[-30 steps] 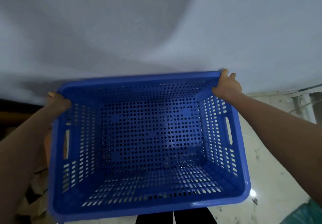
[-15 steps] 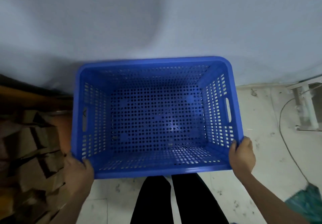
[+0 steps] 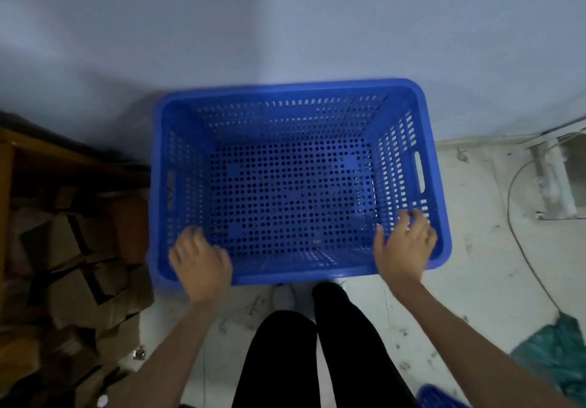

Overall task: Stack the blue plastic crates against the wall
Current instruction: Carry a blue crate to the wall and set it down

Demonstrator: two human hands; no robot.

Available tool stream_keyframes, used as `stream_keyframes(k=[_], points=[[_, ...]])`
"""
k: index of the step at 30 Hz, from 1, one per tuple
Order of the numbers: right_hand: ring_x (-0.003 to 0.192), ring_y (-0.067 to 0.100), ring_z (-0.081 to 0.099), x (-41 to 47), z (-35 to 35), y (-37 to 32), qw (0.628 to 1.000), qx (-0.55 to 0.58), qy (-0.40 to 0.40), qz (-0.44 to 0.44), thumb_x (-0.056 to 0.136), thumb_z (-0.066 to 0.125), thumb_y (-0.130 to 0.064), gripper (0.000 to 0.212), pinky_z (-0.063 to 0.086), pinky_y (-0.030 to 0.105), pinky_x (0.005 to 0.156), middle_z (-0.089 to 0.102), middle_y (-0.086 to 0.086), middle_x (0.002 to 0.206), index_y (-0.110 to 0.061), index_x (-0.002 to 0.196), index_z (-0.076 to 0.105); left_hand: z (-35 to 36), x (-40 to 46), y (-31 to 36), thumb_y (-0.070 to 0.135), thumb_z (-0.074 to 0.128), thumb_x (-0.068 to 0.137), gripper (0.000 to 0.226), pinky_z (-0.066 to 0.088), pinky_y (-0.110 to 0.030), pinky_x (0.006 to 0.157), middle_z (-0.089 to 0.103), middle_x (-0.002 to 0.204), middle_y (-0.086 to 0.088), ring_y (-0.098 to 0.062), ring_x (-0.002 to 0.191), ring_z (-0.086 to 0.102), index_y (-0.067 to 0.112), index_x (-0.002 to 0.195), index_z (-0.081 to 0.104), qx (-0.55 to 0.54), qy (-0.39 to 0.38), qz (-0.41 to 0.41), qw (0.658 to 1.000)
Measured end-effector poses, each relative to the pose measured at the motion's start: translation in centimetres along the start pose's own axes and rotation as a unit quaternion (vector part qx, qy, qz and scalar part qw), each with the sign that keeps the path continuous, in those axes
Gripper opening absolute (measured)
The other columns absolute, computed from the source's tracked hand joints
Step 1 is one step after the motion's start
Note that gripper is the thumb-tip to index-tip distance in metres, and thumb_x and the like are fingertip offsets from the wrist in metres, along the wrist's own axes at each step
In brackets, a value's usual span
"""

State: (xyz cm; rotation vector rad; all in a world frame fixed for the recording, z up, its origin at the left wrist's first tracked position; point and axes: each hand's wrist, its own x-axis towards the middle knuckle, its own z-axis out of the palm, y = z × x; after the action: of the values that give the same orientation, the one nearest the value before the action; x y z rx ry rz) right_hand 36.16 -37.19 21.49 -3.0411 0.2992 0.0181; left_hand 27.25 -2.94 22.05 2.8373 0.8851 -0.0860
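A blue perforated plastic crate (image 3: 295,185) sits open side up, with its far rim against the pale wall (image 3: 285,26). It holds nothing. My left hand (image 3: 199,261) hovers over the crate's near left corner with fingers spread. My right hand (image 3: 404,245) hovers over the near right corner, fingers apart and blurred. Neither hand grips the rim. A corner of another blue crate (image 3: 439,396) shows at the bottom edge on the right.
Brown cardboard boxes (image 3: 73,265) are piled at the left, under a wooden shelf (image 3: 47,153). A white pipe frame (image 3: 551,179) and a cable (image 3: 520,233) lie at the right. A green bag (image 3: 558,353) sits at lower right. My black-clad legs (image 3: 317,350) stand on the white floor.
The crate has come down and sits lower against the wall. Both hands have let go of its near corners and now hang open above them.
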Motion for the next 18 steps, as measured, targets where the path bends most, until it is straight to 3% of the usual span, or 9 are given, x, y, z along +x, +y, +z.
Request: stream_keyframes(k=[3, 6, 9, 11, 14, 18], points=[[0.104, 0.032, 0.058, -3.9, 1.2, -6.7, 0.984, 0.017, -0.067, -0.166, 0.089, 0.048, -0.038, 0.035, 0.045, 0.045, 0.089, 0.058, 0.012, 0.114, -0.012, 0.111, 0.056, 0.9, -2.7, 6.3, 0.018, 0.048, 0.085, 0.030, 0.046, -0.044, 0.084, 0.062, 0.104, -0.013, -0.034, 0.097, 0.060, 0.004, 0.109, 0.058, -0.019, -0.101, 0.138, 0.985], [0.088, 0.028, 0.062, -5.8, 3.5, -9.2, 0.957, 0.009, -0.105, -0.272, 0.092, 0.042, -0.035, 0.029, 0.050, 0.039, 0.074, 0.063, 0.007, 0.097, -0.015, 0.098, 0.061, 2.8, -4.0, 8.9, 0.028, 0.037, 0.088, 0.037, 0.047, -0.040, 0.086, 0.064, 0.112, -0.008, -0.029, 0.103, 0.060, 0.010, 0.110, 0.061, 0.027, -0.157, 0.194, 0.968], [0.077, 0.026, 0.060, -5.9, 4.2, -9.0, 0.954, -0.021, -0.105, -0.279, 0.092, 0.037, -0.035, 0.033, 0.046, 0.033, 0.054, 0.064, 0.005, 0.087, -0.015, 0.089, 0.063, 3.6, -3.5, 8.4, 0.033, 0.032, 0.085, 0.044, 0.048, -0.042, 0.082, 0.064, 0.111, -0.009, -0.031, 0.101, 0.058, 0.012, 0.109, 0.061, 0.075, -0.187, 0.192, 0.960], [0.075, 0.025, 0.062, -5.8, 3.8, -9.2, 0.953, -0.027, -0.131, -0.271, 0.092, 0.039, -0.036, 0.035, 0.045, 0.032, 0.049, 0.066, 0.005, 0.087, -0.015, 0.088, 0.067, 3.7, -3.7, 8.3, 0.035, 0.031, 0.087, 0.044, 0.045, -0.042, 0.087, 0.060, 0.117, -0.008, -0.030, 0.107, 0.054, 0.013, 0.116, 0.057, 0.080, -0.208, 0.199, 0.954], [0.080, 0.025, 0.063, -4.8, 2.5, -7.9, 0.944, -0.036, -0.182, -0.273, 0.094, 0.040, -0.039, 0.037, 0.049, 0.033, 0.056, 0.067, 0.005, 0.093, -0.015, 0.093, 0.068, 3.3, -2.5, 6.7, 0.039, 0.026, 0.090, 0.047, 0.045, -0.039, 0.087, 0.058, 0.116, -0.006, -0.028, 0.109, 0.053, 0.013, 0.116, 0.056, 0.078, -0.225, 0.257, 0.937], [0.090, 0.026, 0.061, -0.7, 1.2, 0.3, 0.936, -0.020, -0.237, -0.259, 0.098, 0.037, -0.035, 0.035, 0.050, 0.034, 0.062, 0.062, 0.004, 0.096, -0.013, 0.095, 0.063, 2.6, 1.8, -2.3, 0.042, 0.024, 0.088, 0.054, 0.047, -0.036, 0.077, 0.062, 0.108, -0.007, -0.026, 0.097, 0.057, 0.012, 0.112, 0.061, 0.099, -0.248, 0.293, 0.918]])
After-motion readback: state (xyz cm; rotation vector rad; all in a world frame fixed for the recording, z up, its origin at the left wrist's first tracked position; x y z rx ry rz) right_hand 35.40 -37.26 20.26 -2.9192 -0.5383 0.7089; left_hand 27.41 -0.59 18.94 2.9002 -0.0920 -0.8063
